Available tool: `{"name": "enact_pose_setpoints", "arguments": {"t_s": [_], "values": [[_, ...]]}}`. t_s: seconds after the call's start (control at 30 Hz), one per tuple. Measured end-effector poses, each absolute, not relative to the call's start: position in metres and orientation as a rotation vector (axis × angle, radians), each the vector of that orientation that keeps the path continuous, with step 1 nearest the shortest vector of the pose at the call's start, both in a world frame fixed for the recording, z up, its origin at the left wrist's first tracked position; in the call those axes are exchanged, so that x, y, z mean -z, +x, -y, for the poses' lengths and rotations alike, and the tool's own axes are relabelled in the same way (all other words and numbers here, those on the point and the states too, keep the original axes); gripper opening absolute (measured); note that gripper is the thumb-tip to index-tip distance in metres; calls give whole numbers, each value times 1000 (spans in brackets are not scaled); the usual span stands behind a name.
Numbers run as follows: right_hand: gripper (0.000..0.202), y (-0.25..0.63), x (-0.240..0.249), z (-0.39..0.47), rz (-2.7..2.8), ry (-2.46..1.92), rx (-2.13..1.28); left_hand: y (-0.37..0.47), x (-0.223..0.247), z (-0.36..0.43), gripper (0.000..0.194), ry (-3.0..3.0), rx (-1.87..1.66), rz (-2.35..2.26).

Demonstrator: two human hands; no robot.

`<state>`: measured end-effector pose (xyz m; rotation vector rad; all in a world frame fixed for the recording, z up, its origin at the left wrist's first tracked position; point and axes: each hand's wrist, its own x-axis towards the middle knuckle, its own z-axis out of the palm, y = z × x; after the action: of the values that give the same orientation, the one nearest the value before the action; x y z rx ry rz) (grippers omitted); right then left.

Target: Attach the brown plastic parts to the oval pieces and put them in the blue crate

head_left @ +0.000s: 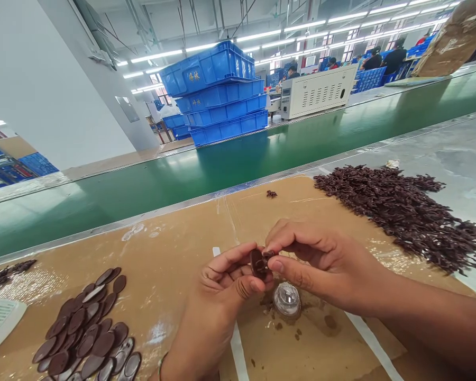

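Between the thumb and fingers of my left hand point(226, 291) is a dark brown oval piece point(257, 263), held upright over the table. My right hand point(317, 264) pinches a small dark brown part point(268, 255) against the oval piece's right side; its exact shape is partly hidden by my fingertips. Just below my hands sits a small clear round dish point(286, 299) on the brown covering, with dark stains around it. A pile of similar flat ovals point(91, 333) lies to the left. On the right is a large heap of small dark brown parts point(396, 206).
A green conveyor belt point(238, 153) runs across behind the table. Stacked blue crates point(222, 95) and a pale vented machine point(319, 92) stand beyond it. A white container point(2, 323) is at the left edge. Several people work far back.
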<state>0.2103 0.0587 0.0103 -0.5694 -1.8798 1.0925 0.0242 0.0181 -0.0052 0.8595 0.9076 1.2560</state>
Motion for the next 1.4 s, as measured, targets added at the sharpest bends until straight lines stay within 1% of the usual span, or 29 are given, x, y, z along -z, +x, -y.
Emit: {"name": "enact_pose_setpoints", "arguments": {"t_s": [0.23,0.47,0.63,0.83,1.13,1.4], "values": [[2,205,-13,-57,1840,-616,-1098,25,2,-16,32,858,-1296,-965],[12,204,-11,-57,1869,-648,-1094,25,2,-15,29,889,-1310,-981],[11,203,-13,-59,1839,-623,-1129,25,5,-16,32,876,-1315,-975],[11,203,-14,-57,1797,-630,-1168,25,7,-17,27,844,-1302,-958],[22,200,-5,-55,1606,-589,-1486,23,16,-19,24,797,-1321,-940],[23,195,-6,-53,1477,-487,-1673,23,19,-18,20,828,-1317,-902]]}}
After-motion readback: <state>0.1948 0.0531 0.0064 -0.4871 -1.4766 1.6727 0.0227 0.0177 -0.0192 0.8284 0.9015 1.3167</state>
